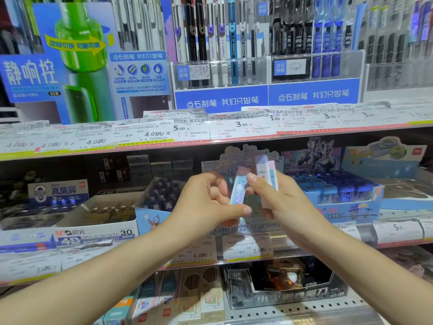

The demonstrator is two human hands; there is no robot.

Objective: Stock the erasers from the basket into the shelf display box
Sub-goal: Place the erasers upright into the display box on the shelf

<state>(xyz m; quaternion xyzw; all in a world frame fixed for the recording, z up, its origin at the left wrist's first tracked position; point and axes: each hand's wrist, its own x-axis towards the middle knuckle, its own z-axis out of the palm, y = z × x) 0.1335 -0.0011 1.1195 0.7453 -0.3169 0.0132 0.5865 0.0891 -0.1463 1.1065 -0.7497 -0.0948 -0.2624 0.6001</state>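
Note:
My left hand [206, 202] pinches one long pastel eraser [237, 191], pink-topped with a light blue sleeve, held upright in front of the middle shelf. My right hand [285, 202] grips a small bunch of similar erasers [267, 171], white, lilac and pink, their tops sticking up above my fingers. Both hands meet just in front of the pastel cartoon display box [248, 156], whose printed back card rises behind them and whose front panel shows below my hands. The inside of the box is hidden by my hands. The basket is not in view.
A white eraser box [98, 221] stands to the left, a blue sharpener display [339, 191] to the right. Price-tag rails [210, 132] run along the shelf edges. Pen racks [222, 55] fill the shelf above; more boxed stock [281, 285] sits on the shelf below.

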